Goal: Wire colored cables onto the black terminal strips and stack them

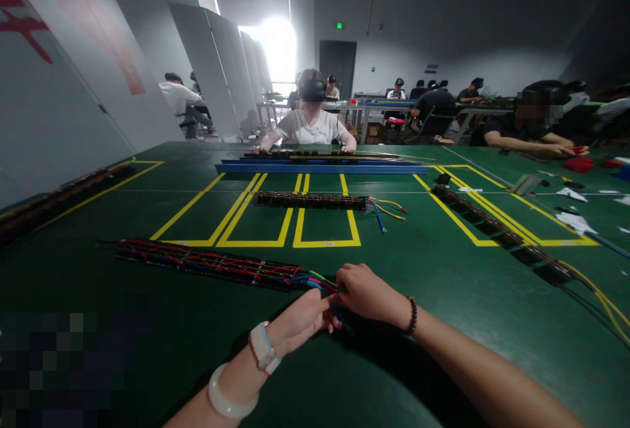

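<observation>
A long dark wiring assembly (pixel 207 264) with red and blue wires lies on the green table, its loose cable ends pointing right. Closed round those cable ends is my left hand (pixel 308 320), with a watch and a white bangle on its arm. My right hand (pixel 361 290), wearing a dark beaded bracelet, is closed on the same cables from above, touching my left hand. Blue and red tips and a metal lug (pixel 348 331) stick out below the hands. The fingers partly hide the cables.
Behind lies a shorter assembly (pixel 312 201) with yellow and blue leads. Another (pixel 502 231) slants at the right, one more (pixel 63 198) at the far left. Yellow tape marks the table (pixel 418 277). A person (pixel 312 126) sits opposite behind a blue rail (pixel 319 169); others sit farther back.
</observation>
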{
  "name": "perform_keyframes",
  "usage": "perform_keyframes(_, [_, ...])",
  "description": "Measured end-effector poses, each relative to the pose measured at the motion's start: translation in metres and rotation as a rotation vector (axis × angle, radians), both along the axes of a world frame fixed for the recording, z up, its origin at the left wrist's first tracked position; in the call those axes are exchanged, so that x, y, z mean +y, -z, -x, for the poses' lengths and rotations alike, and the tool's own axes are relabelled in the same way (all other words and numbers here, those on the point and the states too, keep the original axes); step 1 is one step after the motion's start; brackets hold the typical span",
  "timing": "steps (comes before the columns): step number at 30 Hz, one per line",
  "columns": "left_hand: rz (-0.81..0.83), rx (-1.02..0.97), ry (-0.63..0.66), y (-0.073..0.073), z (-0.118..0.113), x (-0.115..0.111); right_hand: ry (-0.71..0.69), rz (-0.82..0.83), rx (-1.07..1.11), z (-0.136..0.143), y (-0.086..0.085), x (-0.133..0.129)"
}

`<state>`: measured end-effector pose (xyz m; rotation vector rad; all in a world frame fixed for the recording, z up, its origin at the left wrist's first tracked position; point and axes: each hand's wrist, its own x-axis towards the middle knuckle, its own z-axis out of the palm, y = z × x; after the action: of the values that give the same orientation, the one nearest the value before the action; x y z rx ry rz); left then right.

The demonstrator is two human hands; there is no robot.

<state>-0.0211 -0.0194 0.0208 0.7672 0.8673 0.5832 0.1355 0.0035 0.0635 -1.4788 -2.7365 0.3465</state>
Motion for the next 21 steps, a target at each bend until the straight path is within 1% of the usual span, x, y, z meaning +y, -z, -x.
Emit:
perform_keyframes(5, [-0.022, -0.009, 0.015, 0.008, -0.001, 0.003, 0.01, 0.021, -0.012, -0.001, -0.002, 0.004])
perform_keyframes(8, [-0.012, -0.006, 0.003, 0.011, -0.001, 0.004, 0.021, 0.043, -0.036, 0.0, -0.004, 0.003])
perform_keyframes(16, [0.015, 0.025, -0.004, -0.001, 0.001, -0.001, 0.078, 0.086, -0.003, -0.001, -0.005, 0.002])
perform_keyframes(21, [0.061, 0.013, -0.009, -0.004, 0.001, -0.001, 0.111, 0.14, 0.065, -0.002, -0.005, 0.002])
